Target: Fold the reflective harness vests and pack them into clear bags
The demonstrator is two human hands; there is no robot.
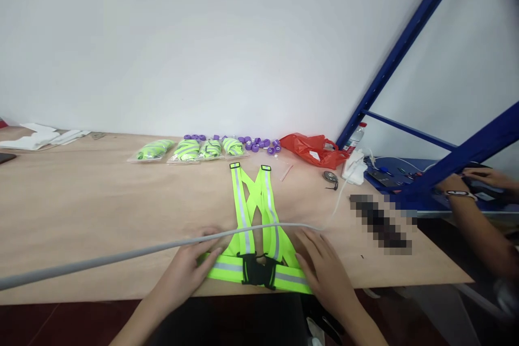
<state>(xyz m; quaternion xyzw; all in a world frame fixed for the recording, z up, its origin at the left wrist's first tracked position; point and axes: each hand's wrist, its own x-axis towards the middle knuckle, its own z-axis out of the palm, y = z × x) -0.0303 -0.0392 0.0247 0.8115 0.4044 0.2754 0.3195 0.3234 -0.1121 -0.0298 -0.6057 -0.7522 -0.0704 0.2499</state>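
A neon-yellow reflective safety vest (239,211) with silver stripes lies on the table in front of me. Its two shoulder straps cross at the back and point away from me, and a black buckle (258,271) sits at the middle of the waist belt. My left hand (192,265) rests at the belt's left end, fingers apart, thumb on the strap. At the right end my right hand (324,262) lies with fingers stretched, touching the vest's edge. A grey cable (133,253) crosses the view in front of the vest and the left hand's fingers.
Several bagged vests (185,150) line the wall beside purple rolls (255,146). To their right are a red plastic bag (314,150), a bottle (357,138), a tape measure (330,177) and a blurred-out dark object (381,221). A blue frame (405,32) stands right; another person's arm (474,227) shows beyond.
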